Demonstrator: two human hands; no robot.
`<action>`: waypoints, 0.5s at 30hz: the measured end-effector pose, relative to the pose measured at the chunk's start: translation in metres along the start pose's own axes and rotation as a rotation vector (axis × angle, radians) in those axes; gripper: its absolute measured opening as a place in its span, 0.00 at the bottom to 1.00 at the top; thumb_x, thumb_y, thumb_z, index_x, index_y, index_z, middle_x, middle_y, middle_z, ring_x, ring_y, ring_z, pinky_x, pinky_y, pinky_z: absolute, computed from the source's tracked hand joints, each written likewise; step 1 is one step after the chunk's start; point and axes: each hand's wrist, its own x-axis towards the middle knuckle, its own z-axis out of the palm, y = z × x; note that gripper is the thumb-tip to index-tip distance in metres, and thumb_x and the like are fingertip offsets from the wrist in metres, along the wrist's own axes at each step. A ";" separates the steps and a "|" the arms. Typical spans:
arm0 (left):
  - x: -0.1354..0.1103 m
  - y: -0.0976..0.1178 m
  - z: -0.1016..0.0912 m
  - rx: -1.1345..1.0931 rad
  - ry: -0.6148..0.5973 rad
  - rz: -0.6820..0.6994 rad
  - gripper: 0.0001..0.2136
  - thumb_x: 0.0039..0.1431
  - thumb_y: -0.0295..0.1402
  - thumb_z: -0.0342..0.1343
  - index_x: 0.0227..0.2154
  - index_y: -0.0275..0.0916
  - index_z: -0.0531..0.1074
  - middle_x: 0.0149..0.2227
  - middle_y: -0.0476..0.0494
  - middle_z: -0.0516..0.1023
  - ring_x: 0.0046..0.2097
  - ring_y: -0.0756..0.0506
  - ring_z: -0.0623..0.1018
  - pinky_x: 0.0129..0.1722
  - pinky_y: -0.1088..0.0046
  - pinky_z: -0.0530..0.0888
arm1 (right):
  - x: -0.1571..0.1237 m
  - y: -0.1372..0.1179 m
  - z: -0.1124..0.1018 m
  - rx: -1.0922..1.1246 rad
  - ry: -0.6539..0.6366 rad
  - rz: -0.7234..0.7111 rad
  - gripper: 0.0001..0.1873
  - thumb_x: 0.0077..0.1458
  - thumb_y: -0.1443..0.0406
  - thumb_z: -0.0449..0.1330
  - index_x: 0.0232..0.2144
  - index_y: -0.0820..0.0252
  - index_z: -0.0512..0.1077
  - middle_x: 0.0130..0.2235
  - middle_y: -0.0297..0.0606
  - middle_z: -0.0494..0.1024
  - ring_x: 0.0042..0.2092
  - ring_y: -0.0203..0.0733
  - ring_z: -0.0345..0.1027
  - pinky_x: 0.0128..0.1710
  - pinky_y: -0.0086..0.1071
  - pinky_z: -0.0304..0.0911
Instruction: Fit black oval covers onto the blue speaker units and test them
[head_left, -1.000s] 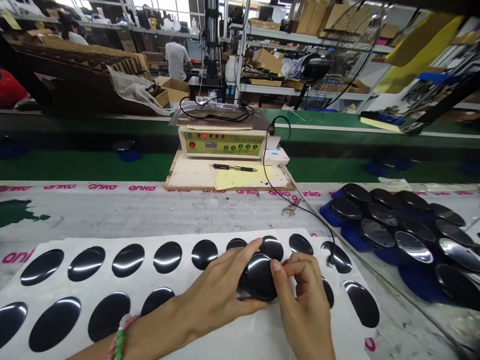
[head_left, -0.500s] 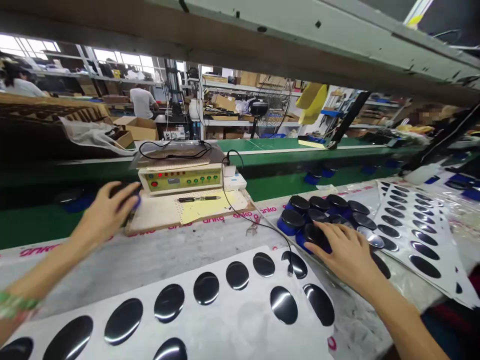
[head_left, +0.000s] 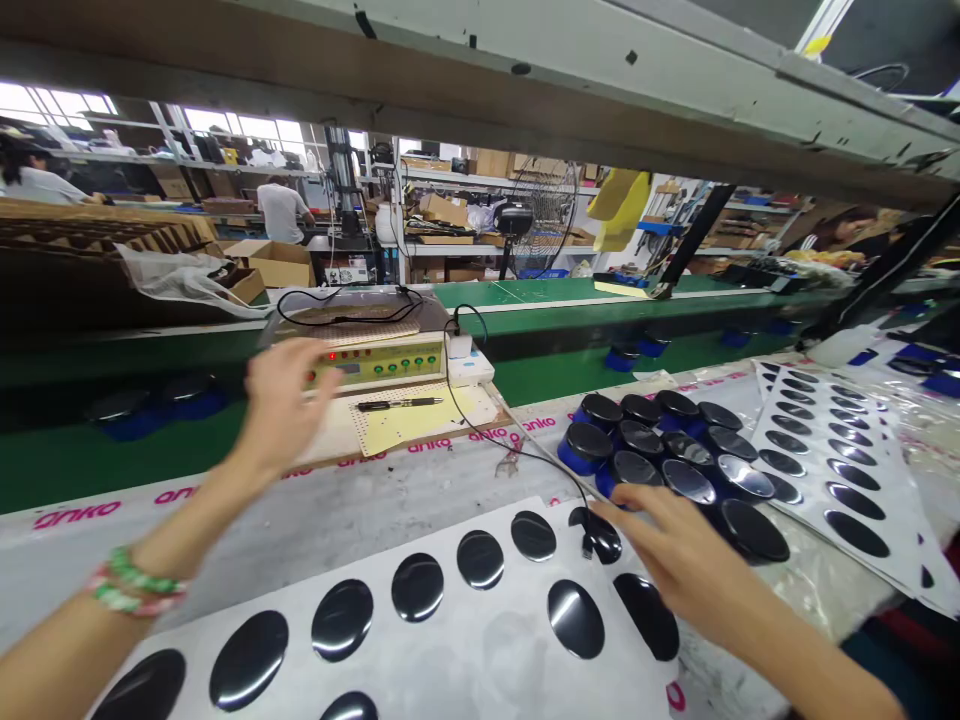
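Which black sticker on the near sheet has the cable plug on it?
The back row's rightmost sticker, beside the right hand; the cable reaches no other.

A bare strip of desk lay open between the sheet and the tester. A cable crossed it on the right, the caps crowded beyond, and a shelf beam hung overhead.

At lower centre the black oval domes are glossy and mirror the lights, lying on a smooth, matt white paper sheet. The round pieces at centre right have shiny black tops over blue plastic. The bench top is scuffed grey, the belt is matt green, and the boxes at upper left are plain cardboard.
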 end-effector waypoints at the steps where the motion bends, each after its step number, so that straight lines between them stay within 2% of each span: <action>1: -0.002 0.037 0.021 -0.072 -0.098 0.085 0.16 0.63 0.40 0.47 0.51 0.44 0.68 0.54 0.48 0.70 0.59 0.39 0.65 0.58 0.49 0.60 | 0.000 -0.009 0.002 0.030 -0.009 -0.063 0.28 0.50 0.80 0.46 0.47 0.57 0.72 0.44 0.45 0.74 0.43 0.48 0.67 0.38 0.40 0.66; 3: -0.009 0.111 0.070 -0.213 -0.309 0.264 0.13 0.60 0.37 0.52 0.47 0.44 0.71 0.50 0.50 0.73 0.56 0.44 0.69 0.58 0.61 0.63 | -0.001 -0.022 0.008 0.050 -0.002 -0.119 0.32 0.44 0.84 0.44 0.46 0.59 0.73 0.42 0.44 0.75 0.41 0.47 0.69 0.37 0.40 0.67; 5: -0.018 0.175 0.122 -0.321 -0.450 0.348 0.17 0.54 0.40 0.60 0.46 0.40 0.71 0.53 0.43 0.71 0.59 0.40 0.64 0.60 0.59 0.60 | -0.003 -0.029 0.015 0.060 0.015 -0.134 0.30 0.45 0.84 0.45 0.44 0.60 0.73 0.41 0.45 0.76 0.42 0.48 0.70 0.39 0.42 0.68; 7: -0.022 0.220 0.165 -0.403 -0.542 0.329 0.22 0.48 0.43 0.64 0.43 0.34 0.72 0.53 0.33 0.70 0.61 0.34 0.60 0.61 0.52 0.54 | -0.006 -0.031 0.018 0.074 0.035 -0.136 0.27 0.47 0.84 0.45 0.43 0.62 0.73 0.42 0.47 0.76 0.44 0.51 0.70 0.41 0.46 0.67; 9: -0.021 0.243 0.190 -0.490 -0.606 0.260 0.22 0.48 0.44 0.64 0.40 0.32 0.72 0.52 0.32 0.70 0.62 0.32 0.58 0.62 0.46 0.48 | -0.011 -0.032 0.016 0.101 0.052 -0.137 0.25 0.49 0.83 0.45 0.41 0.61 0.73 0.43 0.47 0.77 0.46 0.53 0.70 0.43 0.49 0.67; 10: -0.019 0.247 0.195 -0.542 -0.631 0.218 0.22 0.47 0.45 0.64 0.39 0.33 0.72 0.52 0.33 0.70 0.62 0.31 0.58 0.62 0.45 0.45 | -0.014 -0.032 0.013 0.123 0.060 -0.135 0.24 0.49 0.83 0.45 0.40 0.61 0.73 0.43 0.46 0.77 0.47 0.53 0.70 0.44 0.49 0.67; 12: -0.013 0.244 0.190 -0.669 -0.670 0.123 0.24 0.43 0.46 0.66 0.39 0.34 0.72 0.49 0.34 0.72 0.62 0.31 0.59 0.62 0.45 0.46 | -0.018 -0.036 0.003 0.168 0.077 -0.119 0.22 0.51 0.81 0.45 0.40 0.60 0.71 0.42 0.44 0.77 0.48 0.51 0.69 0.45 0.47 0.68; 14: -0.009 0.230 0.166 -0.825 -0.702 0.006 0.30 0.39 0.47 0.68 0.43 0.35 0.70 0.47 0.35 0.73 0.58 0.30 0.64 0.59 0.48 0.56 | -0.021 -0.042 -0.012 0.269 0.109 -0.051 0.19 0.55 0.78 0.45 0.44 0.61 0.69 0.41 0.44 0.76 0.49 0.47 0.69 0.44 0.41 0.69; 15: -0.008 0.221 0.149 -0.910 -0.717 -0.057 0.32 0.40 0.48 0.67 0.46 0.35 0.69 0.47 0.36 0.74 0.55 0.32 0.68 0.56 0.51 0.61 | -0.020 -0.047 -0.021 0.350 0.134 0.001 0.18 0.58 0.76 0.46 0.47 0.60 0.67 0.42 0.44 0.75 0.48 0.46 0.69 0.43 0.38 0.70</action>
